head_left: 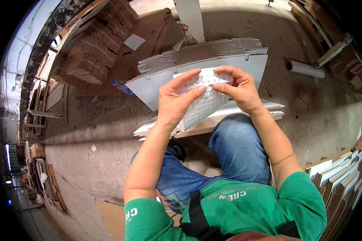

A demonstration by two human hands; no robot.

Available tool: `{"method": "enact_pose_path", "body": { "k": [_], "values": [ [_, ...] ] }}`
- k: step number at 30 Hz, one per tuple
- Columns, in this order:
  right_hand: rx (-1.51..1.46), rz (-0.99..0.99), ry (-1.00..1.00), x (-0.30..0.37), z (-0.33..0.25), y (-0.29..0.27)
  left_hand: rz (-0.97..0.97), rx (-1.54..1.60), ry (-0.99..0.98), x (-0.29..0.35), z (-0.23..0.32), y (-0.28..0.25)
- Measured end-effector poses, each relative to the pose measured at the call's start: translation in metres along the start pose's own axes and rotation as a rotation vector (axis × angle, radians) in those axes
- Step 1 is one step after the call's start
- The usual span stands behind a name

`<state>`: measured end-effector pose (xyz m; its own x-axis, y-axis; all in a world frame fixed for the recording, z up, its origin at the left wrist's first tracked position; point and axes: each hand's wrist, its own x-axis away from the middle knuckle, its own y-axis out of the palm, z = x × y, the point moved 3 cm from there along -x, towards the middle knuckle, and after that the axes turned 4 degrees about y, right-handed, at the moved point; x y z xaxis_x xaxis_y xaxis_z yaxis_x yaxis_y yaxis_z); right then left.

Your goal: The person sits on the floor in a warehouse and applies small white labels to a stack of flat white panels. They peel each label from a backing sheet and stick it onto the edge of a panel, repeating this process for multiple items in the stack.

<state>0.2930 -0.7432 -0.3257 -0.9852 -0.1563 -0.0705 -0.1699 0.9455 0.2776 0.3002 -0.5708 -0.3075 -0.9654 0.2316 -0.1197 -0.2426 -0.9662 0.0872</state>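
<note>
Near the white boards (pixel 251 68), holding a printed sheet (pixel 208 76) clamped in the fingers of left hand (pixel 177 94) and right hand (pixel 242 89).

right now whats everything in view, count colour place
printed sheet: one, white, upper centre
bumpy sheet: one, translucent white, below it
upright panels: several, white, behind both sheets
flat boards: several, white, picture centre
cardboard pile: one, brown, upper left
bottle: one, blue, left of panels
roll: one, whitish, right
standing boards: many, white, lower right
post: one, white, top
jeans: one pair, blue, lower centre
shirt: one, green, bottom
left hand: one, bare, sheet's left end
right hand: one, bare, right end
</note>
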Motion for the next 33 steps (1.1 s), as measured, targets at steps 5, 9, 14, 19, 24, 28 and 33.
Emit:
{"method": "enact_pose_path", "body": {
  "k": [5,9,14,19,24,28,33],
  "values": [
    [0.046,0.023,0.034,0.000,0.002,-0.003,0.007,-0.079,-0.013,0.000,-0.001,-0.002],
    [0.128,0.043,0.028,0.001,0.000,-0.002,0.024,-0.162,-0.003,0.000,0.001,-0.003],
    [0.212,0.045,0.053,0.001,0.001,-0.003,-0.005,-0.202,-0.068,-0.003,-0.003,-0.007],
    [0.301,0.050,0.106,0.003,0.004,-0.009,-0.002,-0.165,-0.153,-0.003,-0.011,-0.008],
    [0.220,0.054,0.178,0.010,0.008,-0.022,-0.068,-0.010,-0.269,-0.005,-0.021,-0.020],
    [0.176,0.034,0.143,0.014,0.016,-0.032,-0.167,0.090,-0.314,-0.001,-0.021,-0.026],
    [0.074,0.039,0.161,0.014,0.020,-0.035,-0.106,0.044,-0.290,0.001,-0.019,-0.024]
  ]
}}
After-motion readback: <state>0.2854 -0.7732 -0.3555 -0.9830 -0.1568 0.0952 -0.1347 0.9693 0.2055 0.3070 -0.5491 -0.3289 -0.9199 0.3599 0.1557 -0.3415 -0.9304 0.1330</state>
